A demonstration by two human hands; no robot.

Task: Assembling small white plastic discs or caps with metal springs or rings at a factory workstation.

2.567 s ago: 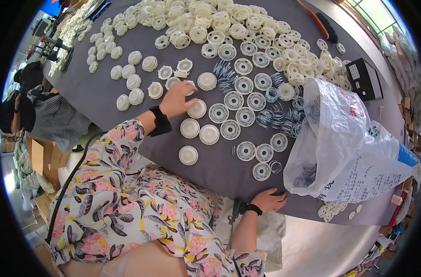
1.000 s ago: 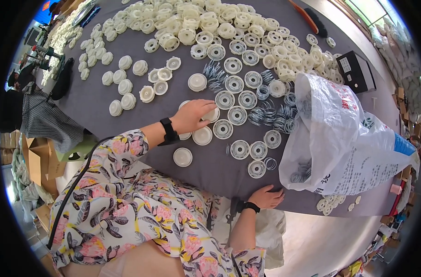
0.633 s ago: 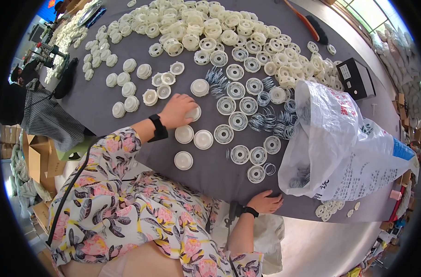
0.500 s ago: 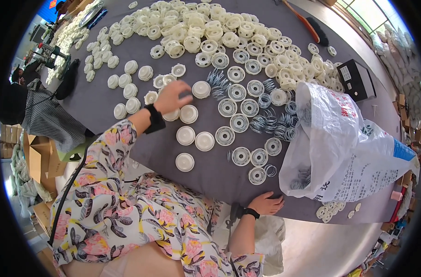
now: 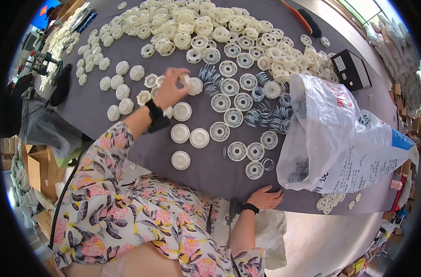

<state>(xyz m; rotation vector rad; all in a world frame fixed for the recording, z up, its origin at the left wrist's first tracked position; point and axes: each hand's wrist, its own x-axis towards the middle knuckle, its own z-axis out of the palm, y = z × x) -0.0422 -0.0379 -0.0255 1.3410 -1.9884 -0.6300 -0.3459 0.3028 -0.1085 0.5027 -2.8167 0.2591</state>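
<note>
At grey table (image 5: 215, 177), two hands (image 5: 170, 90), one held cap (image 5: 185, 80).

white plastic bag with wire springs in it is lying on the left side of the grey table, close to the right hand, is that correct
Not quite: the side is wrong. The head view shows the white plastic bag with wire springs in it lying on the right side of the grey table, close to the right hand.

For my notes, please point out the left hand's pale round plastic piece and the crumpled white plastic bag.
Pale round plastic piece (image 5: 186, 81), head view: exposed side.
Crumpled white plastic bag (image 5: 336, 141), head view: side.
</note>
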